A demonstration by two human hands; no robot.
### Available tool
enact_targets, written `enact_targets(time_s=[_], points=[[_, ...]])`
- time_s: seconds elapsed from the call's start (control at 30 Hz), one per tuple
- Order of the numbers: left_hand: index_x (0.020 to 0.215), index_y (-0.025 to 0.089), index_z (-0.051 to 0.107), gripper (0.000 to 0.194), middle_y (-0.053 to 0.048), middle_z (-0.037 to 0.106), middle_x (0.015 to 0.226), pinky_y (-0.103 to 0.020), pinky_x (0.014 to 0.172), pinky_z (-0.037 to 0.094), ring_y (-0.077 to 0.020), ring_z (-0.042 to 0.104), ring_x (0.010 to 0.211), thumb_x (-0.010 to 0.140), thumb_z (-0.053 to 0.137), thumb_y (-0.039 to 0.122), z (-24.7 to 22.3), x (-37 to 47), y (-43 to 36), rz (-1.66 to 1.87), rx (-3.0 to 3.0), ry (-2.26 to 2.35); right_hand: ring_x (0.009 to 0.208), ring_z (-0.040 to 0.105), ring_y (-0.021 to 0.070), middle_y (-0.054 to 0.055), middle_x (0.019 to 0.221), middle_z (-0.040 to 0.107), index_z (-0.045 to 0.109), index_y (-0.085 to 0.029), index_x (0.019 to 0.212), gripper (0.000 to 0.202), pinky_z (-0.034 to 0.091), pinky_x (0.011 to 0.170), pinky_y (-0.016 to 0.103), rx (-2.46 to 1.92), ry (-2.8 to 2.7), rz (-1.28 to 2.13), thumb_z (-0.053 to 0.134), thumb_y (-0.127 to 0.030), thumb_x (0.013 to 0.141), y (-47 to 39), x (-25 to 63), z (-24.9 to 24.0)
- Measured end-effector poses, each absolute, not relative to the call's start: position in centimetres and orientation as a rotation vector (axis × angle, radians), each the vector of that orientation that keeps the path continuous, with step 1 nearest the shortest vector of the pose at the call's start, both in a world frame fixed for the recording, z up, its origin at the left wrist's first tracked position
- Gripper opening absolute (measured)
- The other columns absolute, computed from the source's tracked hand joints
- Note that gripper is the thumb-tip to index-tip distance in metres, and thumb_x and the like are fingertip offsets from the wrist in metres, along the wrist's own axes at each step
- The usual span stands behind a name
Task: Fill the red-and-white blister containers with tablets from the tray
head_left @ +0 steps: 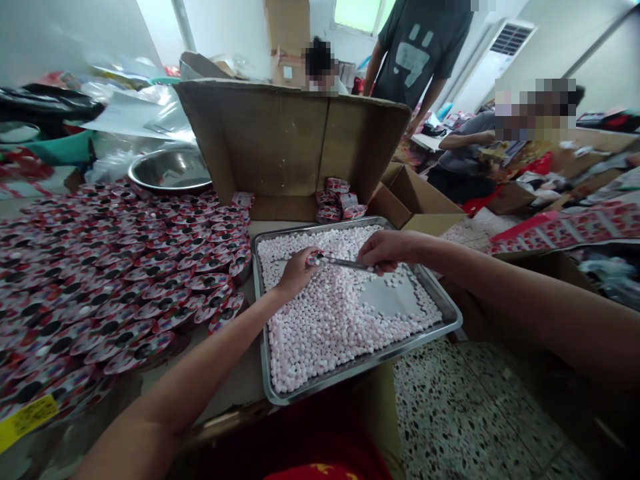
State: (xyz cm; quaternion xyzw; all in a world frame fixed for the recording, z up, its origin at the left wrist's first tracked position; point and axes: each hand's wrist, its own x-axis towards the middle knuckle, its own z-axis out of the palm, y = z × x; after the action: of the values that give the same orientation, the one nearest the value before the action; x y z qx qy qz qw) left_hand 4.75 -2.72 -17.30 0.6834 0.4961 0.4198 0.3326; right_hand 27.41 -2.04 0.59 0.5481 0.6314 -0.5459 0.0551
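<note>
My left hand [296, 272] is closed on a small red-and-white container [314, 258], mostly hidden by the fingers. In my right hand [387, 251] is a narrow flat metal tool [347, 264], its far end reaching to the container; I cannot make out the shape of its tip. Both hands are above a shallow metal tray [363, 371] spread with small, pale round tablets [320, 333]. The tablets are heaped in the middle, and a bare patch shows at the tray's right.
Rows of red-and-white containers [130, 273] with dark centres cover the left side. Behind the tray stands a cardboard screen [290, 147], with several packets [340, 199] at its foot. A steel bowl [170, 169] and an open carton [417, 200] flank it. Several people are beyond.
</note>
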Motion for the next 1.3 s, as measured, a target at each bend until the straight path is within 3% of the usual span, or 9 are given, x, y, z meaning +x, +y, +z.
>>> enact_targets(time_s=[0.17, 0.33, 0.4, 0.53, 0.67, 0.8, 0.93, 1.1, 1.3], points=[[0.117, 0.021, 0.065, 0.041, -0.007, 0.071, 0.115, -0.035, 0.096, 0.050, -0.0229, 0.066, 0.105, 0.076, 0.071, 0.017, -17.5, 5.3, -2.5, 1.126, 1.716, 1.375, 0.041, 0.048, 0.0090, 0.000, 0.053, 0.064, 0.070, -0.015, 0.085, 0.017, 0.034, 0.041, 0.019, 1.887, 1.991, -1.495, 0.067, -0.027, 0.074, -5.4, 32.9, -1.6], [0.121, 0.020, 0.060, 0.036, -0.009, 0.067, 0.120, -0.036, 0.099, 0.047, -0.0226, 0.062, 0.110, 0.087, 0.064, 0.030, -18.0, 8.2, -2.8, 1.344, 1.622, 1.498, 0.074, 0.070, 0.0250, 0.014, 0.080, 0.074, 0.071, -0.014, 0.094, 0.017, 0.046, 0.063, 0.030, 2.126, 2.033, -0.277, 0.058, -0.020, 0.083, -11.7, 35.5, -9.0], [0.125, 0.020, 0.056, 0.038, -0.010, 0.063, 0.126, -0.036, 0.103, 0.045, -0.0221, 0.059, 0.115, 0.089, 0.062, 0.029, -18.7, 10.2, -3.2, 1.418, 1.574, 1.524, 0.085, 0.072, 0.0278, 0.017, 0.089, 0.074, 0.069, -0.013, 0.102, 0.023, 0.047, 0.069, 0.031, 2.093, 1.984, -0.128, 0.050, -0.017, 0.089, -12.8, 33.7, -11.3], [0.129, 0.020, 0.052, 0.041, -0.011, 0.058, 0.130, -0.034, 0.106, 0.042, -0.0211, 0.055, 0.120, 0.091, 0.059, 0.032, -19.4, 14.8, -3.9, 1.519, 1.420, 1.526, 0.091, 0.071, 0.0265, 0.018, 0.097, 0.074, 0.066, -0.013, 0.107, 0.028, 0.046, 0.072, 0.031, 2.104, 2.071, -0.235, 0.044, -0.012, 0.090, -12.0, 29.2, -13.5], [0.130, 0.019, 0.051, 0.042, -0.011, 0.060, 0.130, -0.033, 0.105, 0.043, -0.0204, 0.057, 0.118, 0.091, 0.059, 0.036, -18.4, 17.6, -4.1, 1.526, 1.232, 1.487, 0.089, 0.070, 0.0240, 0.012, 0.090, 0.074, 0.067, -0.016, 0.092, 0.018, 0.045, 0.072, 0.028, 2.319, 2.212, -0.461, 0.051, -0.019, 0.084, -10.6, 29.0, -14.5], [0.126, 0.020, 0.055, 0.042, -0.009, 0.065, 0.124, -0.033, 0.101, 0.046, -0.0201, 0.061, 0.112, 0.089, 0.062, 0.038, -16.6, 16.3, -3.8, 1.472, 1.224, 1.408, 0.056, 0.063, 0.0162, -0.001, 0.059, 0.064, 0.063, -0.018, 0.096, 0.024, 0.044, 0.055, 0.024, 2.546, 2.161, -1.383, 0.051, -0.022, 0.075, -10.9, 31.6, -14.9], [0.120, 0.020, 0.062, 0.039, -0.007, 0.067, 0.121, -0.033, 0.101, 0.047, -0.0205, 0.063, 0.110, 0.083, 0.068, 0.029, -15.7, 12.0, -2.8, 1.417, 1.454, 1.359, 0.043, 0.055, 0.0127, -0.008, 0.051, 0.054, 0.059, -0.017, 0.098, 0.034, 0.040, 0.043, 0.022, 2.493, 1.976, -2.095, 0.061, -0.032, 0.067, -11.7, 33.3, -12.3], [0.117, 0.021, 0.065, 0.038, -0.005, 0.069, 0.116, -0.035, 0.097, 0.050, -0.0214, 0.064, 0.106, 0.078, 0.070, 0.021, -15.9, 8.1, -2.3, 1.312, 1.537, 1.334, 0.039, 0.050, 0.0092, -0.008, 0.049, 0.055, 0.061, -0.016, 0.093, 0.040, 0.033, 0.039, 0.020, 2.189, 1.993, -2.212, 0.071, -0.037, 0.061, -11.1, 32.8, -7.4], [0.116, 0.021, 0.067, 0.040, -0.007, 0.068, 0.119, -0.036, 0.100, 0.048, -0.0230, 0.062, 0.111, 0.076, 0.069, 0.015, -15.5, 7.1, -4.3, 1.267, 1.649, 1.305, 0.037, 0.047, 0.0076, -0.003, 0.050, 0.061, 0.063, -0.013, 0.092, 0.033, 0.035, 0.039, 0.019, 1.916, 1.983, -2.039, 0.069, -0.030, 0.064, -8.2, 31.5, -4.3]])
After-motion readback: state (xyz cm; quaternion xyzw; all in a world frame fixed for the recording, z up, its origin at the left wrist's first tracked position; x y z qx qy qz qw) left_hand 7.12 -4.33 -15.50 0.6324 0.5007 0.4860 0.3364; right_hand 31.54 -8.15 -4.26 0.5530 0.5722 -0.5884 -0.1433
